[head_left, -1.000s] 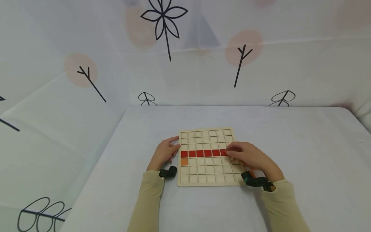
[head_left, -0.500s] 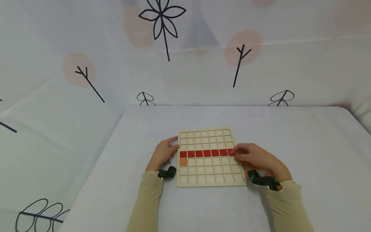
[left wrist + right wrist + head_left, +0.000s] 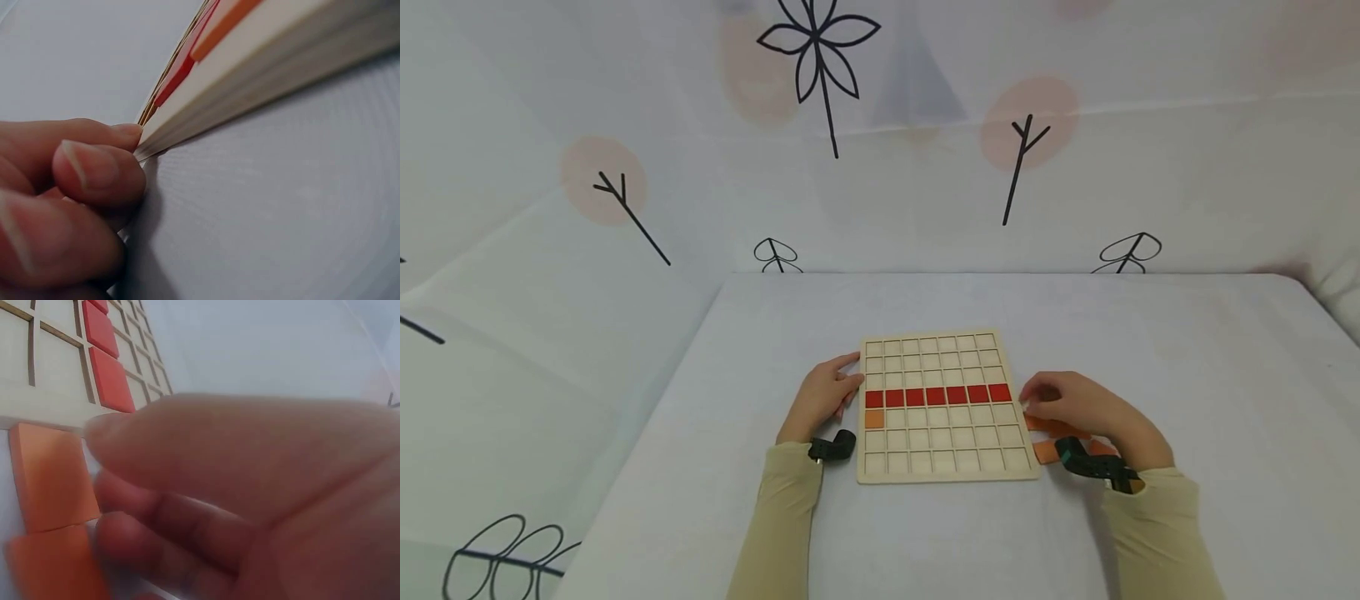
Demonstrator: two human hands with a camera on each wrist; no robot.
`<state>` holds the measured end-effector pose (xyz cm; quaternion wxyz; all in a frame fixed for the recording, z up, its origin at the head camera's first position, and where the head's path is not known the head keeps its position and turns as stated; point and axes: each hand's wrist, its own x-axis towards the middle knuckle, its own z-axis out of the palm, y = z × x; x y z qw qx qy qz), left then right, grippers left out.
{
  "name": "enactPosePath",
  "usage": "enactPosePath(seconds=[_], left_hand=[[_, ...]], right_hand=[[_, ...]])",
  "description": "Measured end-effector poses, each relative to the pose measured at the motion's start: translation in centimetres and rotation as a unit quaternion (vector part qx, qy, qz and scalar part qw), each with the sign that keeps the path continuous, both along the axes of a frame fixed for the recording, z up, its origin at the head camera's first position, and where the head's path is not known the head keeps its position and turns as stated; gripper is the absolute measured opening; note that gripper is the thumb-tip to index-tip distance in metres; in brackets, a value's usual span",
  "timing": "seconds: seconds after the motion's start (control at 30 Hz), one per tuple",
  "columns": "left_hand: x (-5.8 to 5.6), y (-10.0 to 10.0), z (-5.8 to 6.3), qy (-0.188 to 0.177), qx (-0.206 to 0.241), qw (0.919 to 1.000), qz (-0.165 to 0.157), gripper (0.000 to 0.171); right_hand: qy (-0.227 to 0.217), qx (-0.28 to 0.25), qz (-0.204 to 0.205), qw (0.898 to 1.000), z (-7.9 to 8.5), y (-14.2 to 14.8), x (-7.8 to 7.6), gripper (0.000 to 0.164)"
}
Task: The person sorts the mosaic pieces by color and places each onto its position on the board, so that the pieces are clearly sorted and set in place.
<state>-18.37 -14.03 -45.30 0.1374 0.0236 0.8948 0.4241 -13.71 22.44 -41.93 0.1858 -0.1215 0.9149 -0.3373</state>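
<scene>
A pale wooden grid board (image 3: 947, 478) lies flat on the table. One full row across it holds red square tiles (image 3: 935, 396), and a single orange tile (image 3: 874, 419) sits in the leftmost cell just below. My left hand (image 3: 822, 396) touches the board's left edge with its fingertips, as the left wrist view also shows. Off the board's right edge, my right hand (image 3: 1086, 408) hovers with thumb and fingers loosely bent, and nothing shows between them. Loose orange tiles (image 3: 53, 475) lie beneath and beside that hand, close to the board; some are partly hidden.
The board rests on a white table (image 3: 940, 542) whose far edge meets a white cloth (image 3: 917, 192) printed with plants. Dark wrist cameras (image 3: 833, 446) sit on both wrists. Other cells of the board show bare wood.
My right hand has moved right along the red row and let go of the last red tile, which now lies in the rightmost cell. My left hand stays at the board's edge.
</scene>
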Motion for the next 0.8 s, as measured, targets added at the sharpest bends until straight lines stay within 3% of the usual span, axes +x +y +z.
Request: enactPosePath(seconds=[0.3,0.47,0.8], left_hand=[[0.04,-0.03,-0.05,0.000,0.003,1.0000,0.000,0.047],[0.15,-0.05,0.05,-0.001,0.008,1.0000,0.003,0.047],[0.15,-0.06,0.06,0.002,0.007,1.0000,0.001,0.047]], right_hand=[[-0.048,-0.005,-0.006,0.999,0.37,0.01,0.34,0.027],[-0.044,0.002,0.001,0.999,0.35,-0.02,0.37,0.031],[-0.025,0.020,-0.016,0.999,0.20,-0.11,0.37,0.022]])
